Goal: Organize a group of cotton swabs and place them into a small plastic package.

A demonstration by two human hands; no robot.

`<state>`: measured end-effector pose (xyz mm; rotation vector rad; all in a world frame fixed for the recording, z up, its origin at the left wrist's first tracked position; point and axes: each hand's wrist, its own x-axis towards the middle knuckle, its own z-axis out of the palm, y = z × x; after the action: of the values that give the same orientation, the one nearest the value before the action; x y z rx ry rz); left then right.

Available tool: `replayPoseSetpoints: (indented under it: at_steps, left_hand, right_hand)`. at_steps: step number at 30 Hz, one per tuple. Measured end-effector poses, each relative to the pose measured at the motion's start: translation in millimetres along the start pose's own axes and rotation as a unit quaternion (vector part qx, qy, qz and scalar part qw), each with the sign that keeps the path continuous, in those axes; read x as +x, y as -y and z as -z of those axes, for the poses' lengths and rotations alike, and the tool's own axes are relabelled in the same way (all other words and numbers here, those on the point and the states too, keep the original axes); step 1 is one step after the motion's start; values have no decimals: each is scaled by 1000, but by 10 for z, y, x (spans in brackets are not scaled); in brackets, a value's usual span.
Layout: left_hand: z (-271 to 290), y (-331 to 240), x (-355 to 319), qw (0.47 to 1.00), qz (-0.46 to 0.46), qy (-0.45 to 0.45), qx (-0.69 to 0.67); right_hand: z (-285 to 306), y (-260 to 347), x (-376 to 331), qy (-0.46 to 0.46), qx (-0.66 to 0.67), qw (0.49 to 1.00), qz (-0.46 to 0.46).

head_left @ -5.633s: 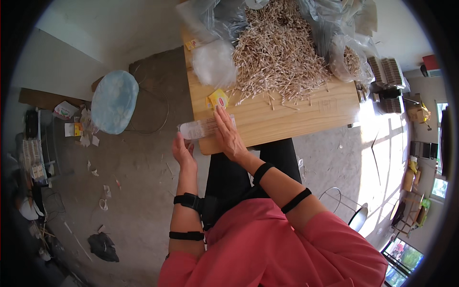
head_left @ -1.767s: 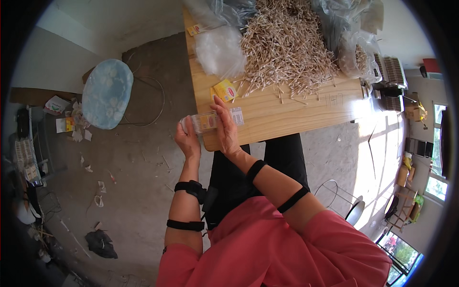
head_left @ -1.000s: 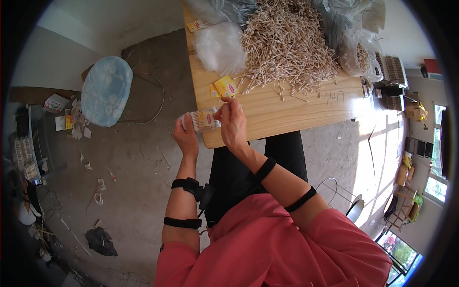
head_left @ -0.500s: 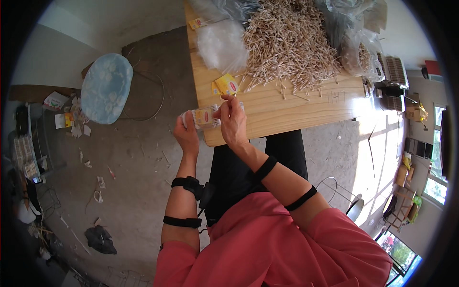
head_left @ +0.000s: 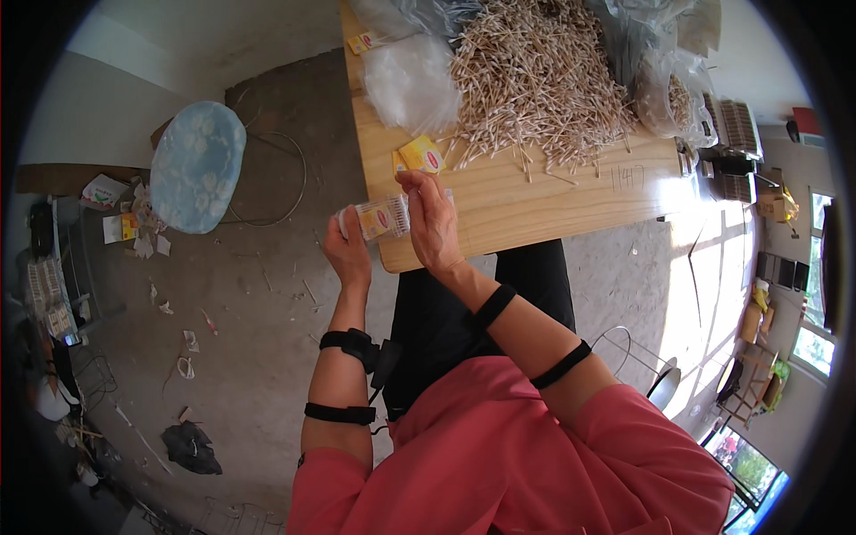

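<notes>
A small clear pack of cotton swabs (head_left: 382, 217) with a yellow label is held over the near left corner of the wooden table (head_left: 535, 209). My left hand (head_left: 350, 254) grips its left end between thumb and fingers. Against its right end rests my right hand (head_left: 434, 227), fingers stretched out and close together; it hides part of the pack, and clear wrap shows just beyond it. Just past my hands lie yellow label cards (head_left: 423, 153). A large heap of loose cotton swabs (head_left: 544, 80) covers the far part of the table.
Clear plastic bags (head_left: 410, 85) lie left of the heap, and a bag with more swabs (head_left: 678, 102) stands at its right. A stool with a blue cover (head_left: 198, 167) is to the left. Scraps and a black bag (head_left: 191, 446) litter the concrete floor.
My right hand's fingers have straightened from a bent, pinching pose and lie flatter by the pack. My left hand keeps its hold in nearly the same place.
</notes>
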<state>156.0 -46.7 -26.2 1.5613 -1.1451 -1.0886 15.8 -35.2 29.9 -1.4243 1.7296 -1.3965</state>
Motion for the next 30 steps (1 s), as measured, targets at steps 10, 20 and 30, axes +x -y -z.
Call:
replayPoseSetpoints:
  at_steps: [10,20,30]
  left_hand:
    - [-14,-26,7,1000,9,-1,6]
    - [-38,-37,0,1000,-15,-13,24]
    - [-40,-40,-8,998,-36,-11,41]
  right_hand:
    - [-43,27,-245,-15,143,990,-1]
    - [-52,26,-170,5,28,993,-118]
    - [-98,-2,-184,3,-42,992,-122]
